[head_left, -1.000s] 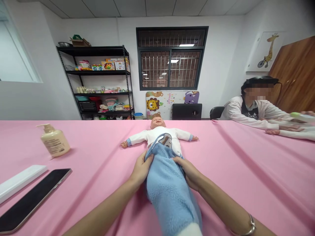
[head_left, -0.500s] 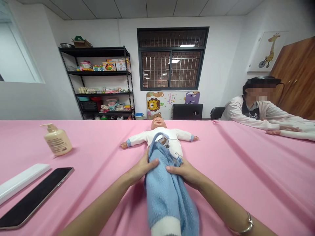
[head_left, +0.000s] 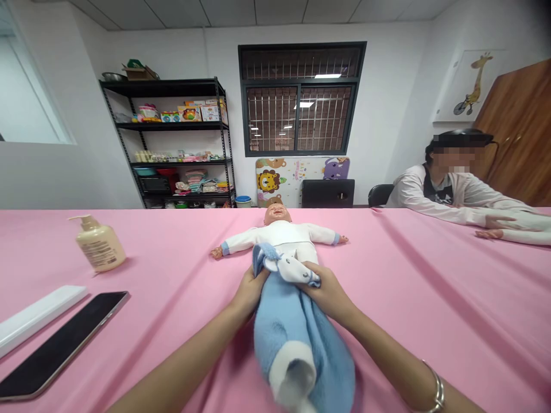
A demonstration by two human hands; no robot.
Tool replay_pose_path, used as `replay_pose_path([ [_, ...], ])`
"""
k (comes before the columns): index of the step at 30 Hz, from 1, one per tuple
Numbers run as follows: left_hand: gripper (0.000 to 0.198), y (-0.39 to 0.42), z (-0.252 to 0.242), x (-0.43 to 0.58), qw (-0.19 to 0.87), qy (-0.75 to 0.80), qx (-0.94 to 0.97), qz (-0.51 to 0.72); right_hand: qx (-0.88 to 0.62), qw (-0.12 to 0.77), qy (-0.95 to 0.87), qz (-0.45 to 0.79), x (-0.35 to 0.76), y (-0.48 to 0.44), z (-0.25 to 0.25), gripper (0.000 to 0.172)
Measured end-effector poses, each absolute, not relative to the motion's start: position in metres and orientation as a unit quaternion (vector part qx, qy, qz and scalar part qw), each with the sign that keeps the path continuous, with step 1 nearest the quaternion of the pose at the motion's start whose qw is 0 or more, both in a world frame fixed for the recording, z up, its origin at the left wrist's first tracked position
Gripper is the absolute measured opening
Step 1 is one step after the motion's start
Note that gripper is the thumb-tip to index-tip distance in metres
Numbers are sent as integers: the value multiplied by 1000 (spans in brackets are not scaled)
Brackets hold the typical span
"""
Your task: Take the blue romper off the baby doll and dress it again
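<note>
A baby doll in a white top with blue cuffs lies on its back, head away from me and arms spread. Over its lower body are light-blue fleece baby pants with a white leg cuff facing me. My left hand is closed on the left side of the upper edge, thumb tucked at the fabric. On the right side my right hand grips the same edge, where a white printed part is folded over. The doll's legs are hidden by the pants, and several of my fingers are out of sight.
A pump bottle, a white flat case and a phone lie left on the pink cloth. At the right, a person sits by another doll's arm. Shelves stand behind.
The pants' upper edge has folded down toward me, uncovering more of the doll's white top. My thumbs have moved from the outer fleece to the edge. The cuff's opening now shows.
</note>
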State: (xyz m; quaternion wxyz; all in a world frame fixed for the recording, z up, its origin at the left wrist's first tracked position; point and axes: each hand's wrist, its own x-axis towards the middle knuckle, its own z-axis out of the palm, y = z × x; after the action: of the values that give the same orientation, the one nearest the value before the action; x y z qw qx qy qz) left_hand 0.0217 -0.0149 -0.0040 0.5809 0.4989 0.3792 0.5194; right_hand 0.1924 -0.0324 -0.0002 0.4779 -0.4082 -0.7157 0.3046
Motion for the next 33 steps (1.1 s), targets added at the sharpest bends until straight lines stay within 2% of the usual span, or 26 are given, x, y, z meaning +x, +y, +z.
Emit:
replay_pose_path([
  [3,41,-10,-13,24,587,380,501,510,-459,489,-704,234,196,-26,-8,17],
  [6,46,-1,-22,27,559,401,508,519,-474,482,-698,237,195,-24,-13,18],
  [13,59,1,-14,25,544,414,505,526,-367,477,-668,438,183,-36,0,43],
  [17,65,-15,-1,19,607,298,567,469,-388,503,-540,552,186,-38,6,52],
  [20,80,-20,5,16,585,261,632,437,-391,508,-488,592,191,-37,8,54],
  [22,75,-18,7,13,559,282,649,433,-381,506,-474,612,193,-36,8,55],
  [28,30,-8,4,10,475,349,665,459,-373,504,-467,624,198,-32,0,51],
  [33,21,1,-8,17,359,391,667,522,-393,493,-473,615,198,-26,-3,49],
])
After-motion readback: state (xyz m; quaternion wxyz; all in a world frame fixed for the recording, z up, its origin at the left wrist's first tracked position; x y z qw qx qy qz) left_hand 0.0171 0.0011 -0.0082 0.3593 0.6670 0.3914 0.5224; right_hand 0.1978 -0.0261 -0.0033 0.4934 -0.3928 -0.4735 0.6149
